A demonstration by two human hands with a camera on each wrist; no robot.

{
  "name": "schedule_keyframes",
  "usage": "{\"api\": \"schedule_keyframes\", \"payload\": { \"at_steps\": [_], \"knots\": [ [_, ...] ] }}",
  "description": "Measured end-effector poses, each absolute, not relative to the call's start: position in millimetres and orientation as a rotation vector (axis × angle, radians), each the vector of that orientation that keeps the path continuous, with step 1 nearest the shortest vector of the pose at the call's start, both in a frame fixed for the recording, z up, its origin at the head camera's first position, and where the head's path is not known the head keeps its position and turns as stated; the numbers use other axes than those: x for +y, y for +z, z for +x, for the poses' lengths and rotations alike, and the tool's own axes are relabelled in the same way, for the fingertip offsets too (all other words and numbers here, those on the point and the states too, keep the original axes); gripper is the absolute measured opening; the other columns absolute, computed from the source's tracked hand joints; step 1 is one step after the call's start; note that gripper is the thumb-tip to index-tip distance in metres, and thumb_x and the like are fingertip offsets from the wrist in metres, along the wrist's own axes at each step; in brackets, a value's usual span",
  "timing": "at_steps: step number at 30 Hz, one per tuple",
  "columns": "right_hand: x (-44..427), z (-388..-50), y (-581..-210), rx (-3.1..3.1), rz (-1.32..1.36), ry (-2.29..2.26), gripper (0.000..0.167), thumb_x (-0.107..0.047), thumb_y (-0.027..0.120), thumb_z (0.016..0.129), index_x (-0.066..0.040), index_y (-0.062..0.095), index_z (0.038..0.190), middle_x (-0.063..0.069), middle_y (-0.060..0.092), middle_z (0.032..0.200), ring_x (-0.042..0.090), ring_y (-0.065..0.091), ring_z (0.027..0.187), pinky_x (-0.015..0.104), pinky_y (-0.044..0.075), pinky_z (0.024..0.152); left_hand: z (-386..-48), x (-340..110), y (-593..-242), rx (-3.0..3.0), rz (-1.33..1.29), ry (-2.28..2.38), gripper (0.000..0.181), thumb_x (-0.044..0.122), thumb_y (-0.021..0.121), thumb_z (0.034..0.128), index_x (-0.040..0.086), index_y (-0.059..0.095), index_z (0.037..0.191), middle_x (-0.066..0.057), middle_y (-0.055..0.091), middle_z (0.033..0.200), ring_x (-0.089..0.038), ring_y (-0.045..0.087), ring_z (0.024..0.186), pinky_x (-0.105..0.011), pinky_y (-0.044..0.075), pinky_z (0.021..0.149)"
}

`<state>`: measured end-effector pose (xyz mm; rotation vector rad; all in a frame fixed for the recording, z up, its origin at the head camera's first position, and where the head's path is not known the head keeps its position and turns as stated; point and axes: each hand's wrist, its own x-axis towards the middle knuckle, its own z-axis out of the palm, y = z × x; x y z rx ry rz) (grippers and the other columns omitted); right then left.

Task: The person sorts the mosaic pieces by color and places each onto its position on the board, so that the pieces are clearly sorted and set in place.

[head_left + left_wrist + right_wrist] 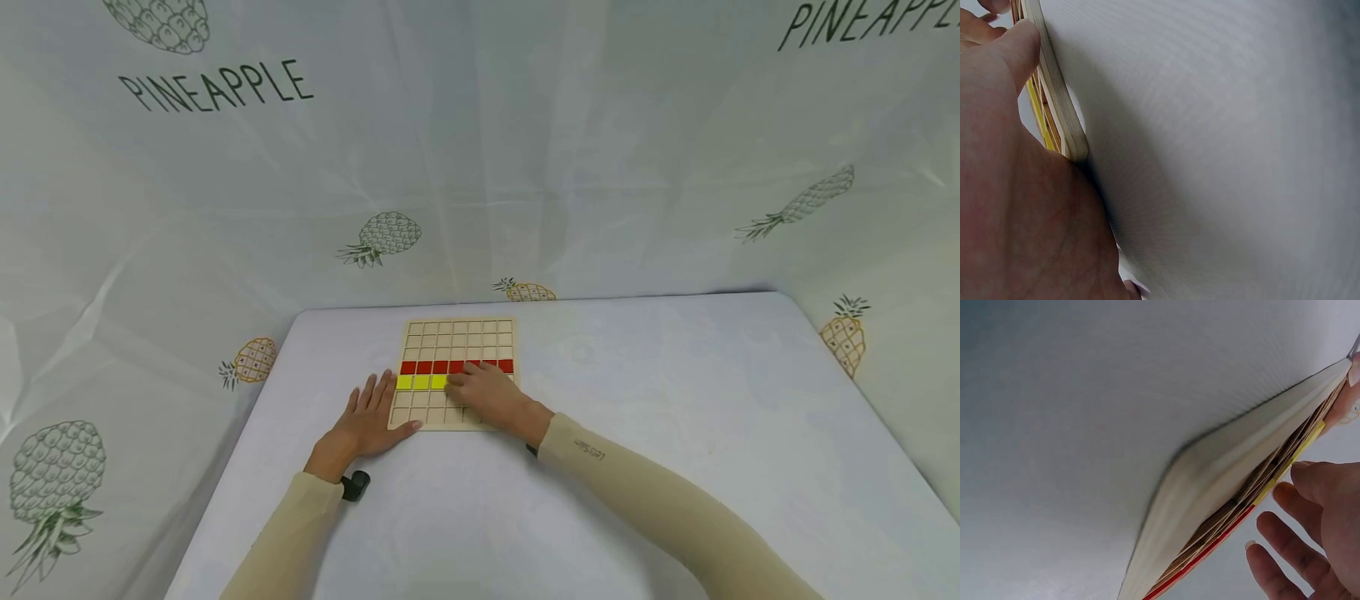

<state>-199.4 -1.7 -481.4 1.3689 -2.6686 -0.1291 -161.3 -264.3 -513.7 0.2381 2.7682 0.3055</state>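
A square wooden grid board [440, 327] lies on the table, with one row of red tiles [423, 367] and yellow tiles [405, 382] in the row below. My left hand [367, 427] rests spread at the board's left front corner, its thumb along the front edge. In the left wrist view, that thumb [1022, 47] touches the board's side. Over the board's right half, my right hand [491, 396] reaches in from the right. Its thumb and index fingertip meet the yellow row [1302, 449] in the right wrist view, the other fingers apart. It hides part of both rows.
A white-covered table [675, 392] extends around the board. Behind and beside it hangs a pale curtain [600, 167] printed with pineapples. A dark wrist device [356, 485] sits at the left wrist, close to the tabletop.
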Motion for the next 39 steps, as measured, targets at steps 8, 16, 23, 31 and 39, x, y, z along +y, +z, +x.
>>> {"api": "schedule_keyframes", "payload": {
  "at_steps": [8,16,23,31,39],
  "knots": [
    [-0.6,-198.5,-480.7,-2.666,1.44,-0.145,0.041,-0.018,0.075,0.1,-0.026,0.07,0.14,-0.006,0.068,0.144,0.019,0.064,0.121,0.031,0.057,0.099,-161.0,-265.7,-513.6,2.778,0.246,0.312,0.111,0.067,0.054,0.1008,-0.003,0.001,0.168,-0.022,0.0,0.177,-0.046,-0.003,0.162,-0.065,0.002,0.128],
    [4.8,-198.6,-482.1,-2.644,1.447,-0.143,0.04,-0.019,0.073,0.102,-0.025,0.069,0.142,-0.006,0.068,0.144,0.019,0.065,0.121,0.031,0.057,0.099,-160.2,-262.6,-509.2,2.768,0.249,0.318,0.109,0.066,0.053,0.1019,-0.004,0.0,0.168,-0.023,-0.002,0.177,-0.046,-0.003,0.162,-0.065,0.001,0.128],
    [22.3,-199.6,-475.5,-2.714,1.378,-0.071,0.038,-0.026,0.067,0.106,-0.019,0.066,0.144,0.001,0.065,0.148,0.023,0.062,0.131,0.04,0.051,0.11,-156.9,-261.0,-502.7,2.762,0.25,0.33,0.112,0.07,0.051,0.1004,-0.004,0.0,0.167,-0.023,-0.002,0.177,-0.046,-0.005,0.162,-0.064,-0.002,0.128],
    [58.0,-202.2,-472.6,-2.713,1.292,-0.038,0.046,-0.038,0.068,0.105,-0.016,0.065,0.146,0.004,0.064,0.149,0.024,0.063,0.128,0.04,0.054,0.105,-156.7,-260.2,-504.6,2.769,0.244,0.321,0.111,0.069,0.051,0.1004,-0.004,0.001,0.167,-0.023,-0.002,0.177,-0.046,-0.005,0.162,-0.064,-0.001,0.128],
    [91.1,-204.3,-471.2,-2.719,1.195,-0.017,0.048,-0.038,0.071,0.103,-0.013,0.067,0.144,0.007,0.065,0.147,0.026,0.065,0.125,0.044,0.055,0.105,-158.4,-262.3,-507.6,2.777,0.246,0.329,0.109,0.064,0.054,0.1009,-0.005,0.002,0.167,-0.024,-0.001,0.176,-0.047,-0.004,0.162,-0.065,0.0,0.128]
  ]
}}
